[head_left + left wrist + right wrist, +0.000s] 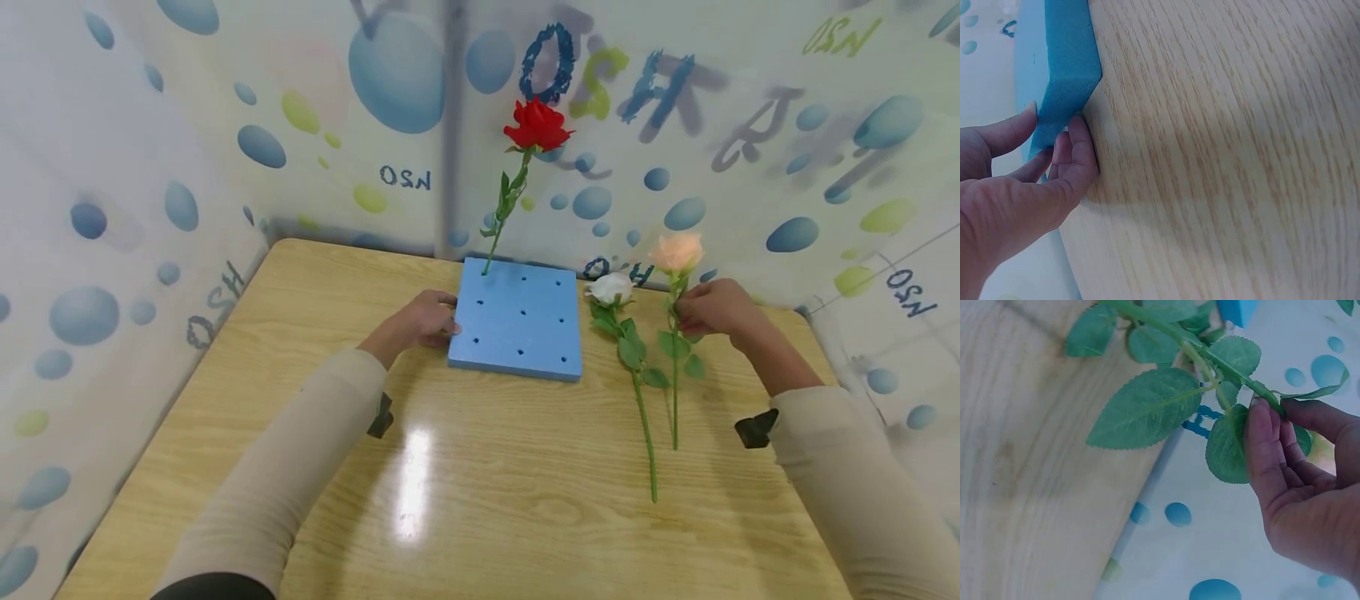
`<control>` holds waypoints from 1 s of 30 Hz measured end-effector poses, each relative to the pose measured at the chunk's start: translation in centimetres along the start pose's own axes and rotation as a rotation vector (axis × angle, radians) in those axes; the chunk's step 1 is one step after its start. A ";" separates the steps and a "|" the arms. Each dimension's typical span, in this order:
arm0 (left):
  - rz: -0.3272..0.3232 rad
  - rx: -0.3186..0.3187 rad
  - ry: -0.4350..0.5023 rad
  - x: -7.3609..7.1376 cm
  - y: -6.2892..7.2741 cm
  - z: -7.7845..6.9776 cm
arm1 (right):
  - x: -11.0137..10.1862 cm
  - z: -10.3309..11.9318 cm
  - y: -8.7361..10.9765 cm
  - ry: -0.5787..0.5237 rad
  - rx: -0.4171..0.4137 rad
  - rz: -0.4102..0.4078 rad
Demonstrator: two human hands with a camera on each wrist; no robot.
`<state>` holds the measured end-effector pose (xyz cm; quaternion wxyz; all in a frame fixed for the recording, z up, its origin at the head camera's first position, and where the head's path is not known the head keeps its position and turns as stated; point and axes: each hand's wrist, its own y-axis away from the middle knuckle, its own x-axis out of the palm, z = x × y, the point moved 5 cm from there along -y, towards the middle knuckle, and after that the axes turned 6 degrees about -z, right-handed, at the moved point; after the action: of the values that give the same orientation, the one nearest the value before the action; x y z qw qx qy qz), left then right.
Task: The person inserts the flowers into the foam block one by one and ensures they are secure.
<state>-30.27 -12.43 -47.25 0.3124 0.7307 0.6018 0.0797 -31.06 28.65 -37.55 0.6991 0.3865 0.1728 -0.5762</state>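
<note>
A blue pegboard-like block with several small holes (pixel 501 333) lies on the table. In its back left hole stands a red artificial rose (pixel 538 125), leaning right. My left hand (pixel 431 319) holds the block's left edge, the thumb (pixel 1019 130) on its face and the other fingers at its side. Right of the block, my right hand (pixel 712 307) pinches the upper stem of a peach rose (pixel 677 252), its bloom raised. The stem (pixel 1235 375) shows between thumb and fingertips in the right wrist view. Beside it lies a white rose (pixel 611 288).
The wooden table (pixel 480 475) meets a patterned wall covering (pixel 315 150) at the back and sides. The white rose's leafy stem (pixel 642 417) points toward the front of the table, left of the peach rose's stem.
</note>
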 end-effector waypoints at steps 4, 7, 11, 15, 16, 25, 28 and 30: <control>0.006 0.003 0.005 0.1 0.0 0.0 | -0.7 0.5 0.4 -0.006 -0.017 -0.012; 0.005 0.005 0.004 0.1 0.0 0.0 | -1.2 0.8 0.6 -0.016 -0.031 -0.022; 0.006 -0.001 0.011 0.1 0.0 0.1 | -1.7 1.3 0.9 -0.030 -0.046 -0.057; 0.005 -0.006 0.011 0.1 0.1 0.0 | -2.3 2.2 1.4 -0.033 -0.067 -0.102; 0.003 -0.005 0.010 0.1 0.2 0.0 | -2.5 2.5 1.5 -0.033 -0.073 -0.118; 0.000 0.004 0.011 0.0 0.3 -0.1 | -2.7 4.7 2.1 -0.094 -0.120 -0.222; -0.007 0.005 -0.002 0.0 0.2 -0.1 | -2.8 5.5 2.3 -0.112 -0.135 -0.253; -0.011 0.005 -0.006 0.0 0.2 0.0 | -2.8 6.1 2.3 -0.124 -0.144 -0.271</control>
<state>-30.10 -12.44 -47.09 0.3128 0.7285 0.6049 0.0746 -30.88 26.10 -30.95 0.6503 0.2723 0.2206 -0.6741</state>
